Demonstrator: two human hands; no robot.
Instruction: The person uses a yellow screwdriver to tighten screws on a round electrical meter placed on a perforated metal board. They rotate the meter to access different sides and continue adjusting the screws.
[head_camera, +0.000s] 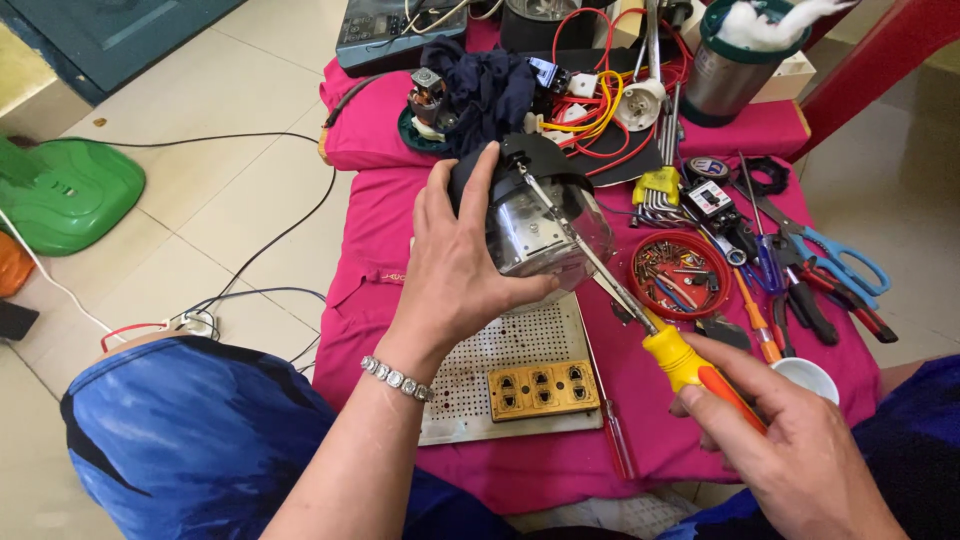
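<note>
Right hand (790, 440), fingers clenched round the yellow-and-orange screwdriver (690, 365), its long shaft slanting up and away to the left, tip buried in the black cap of the motor housing (540, 215). Left hand (460, 270) grips that clear-bodied housing, tilted, cap end pointing away. Below its fingers lies a perforated metal plate (500, 350); right of them, a red screw dish (680, 272).

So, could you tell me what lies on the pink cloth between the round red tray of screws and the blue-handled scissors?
In the head view, between the round red tray of screws and the blue-handled scissors lie several hand tools: screwdrivers and dark-handled pliers.
</note>
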